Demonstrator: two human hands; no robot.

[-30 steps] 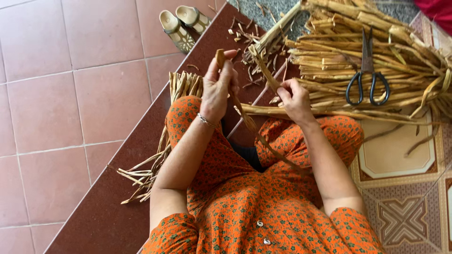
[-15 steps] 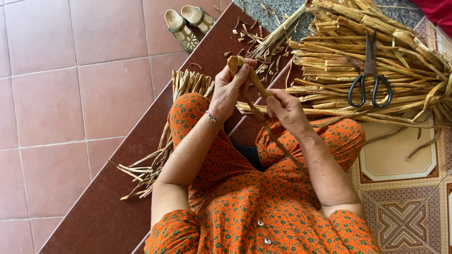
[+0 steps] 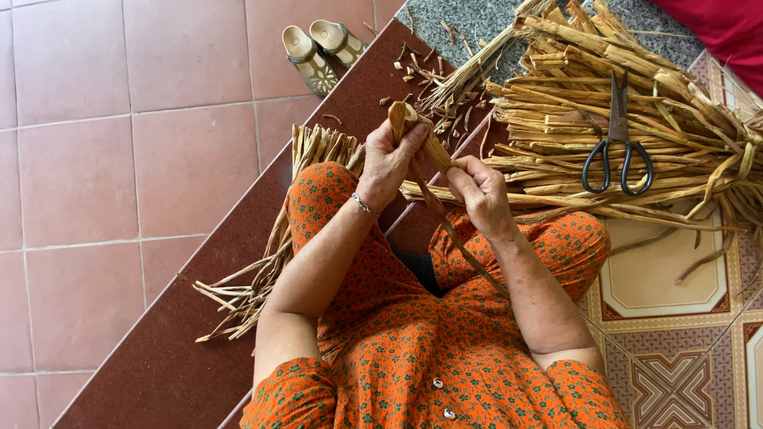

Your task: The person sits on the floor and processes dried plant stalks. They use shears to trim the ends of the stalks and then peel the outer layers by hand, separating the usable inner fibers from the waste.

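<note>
At upper left of centre a pair of sandals (image 3: pixel 320 45) sits on the tiled floor (image 3: pixel 95 159). Just below, at frame centre, the left hand (image 3: pixel 387 163) pinches the folded top of a dried plant strip (image 3: pixel 433 151); the right hand (image 3: pixel 479 191), just beside it, grips the same strip lower down. At upper right, scissors (image 3: pixel 617 143) lie on a pile of dried stalks (image 3: pixel 556 95).

I'm getting bright, even daylight here, soft and diffuse, with no glare off the tiled floor (image 3: pixel 119 159). Shadows are faint and short beneath the sandals (image 3: pixel 322 44). Focus is crisp throughout, no motion blur, slight wide-angle stretch toward the corners.
</note>
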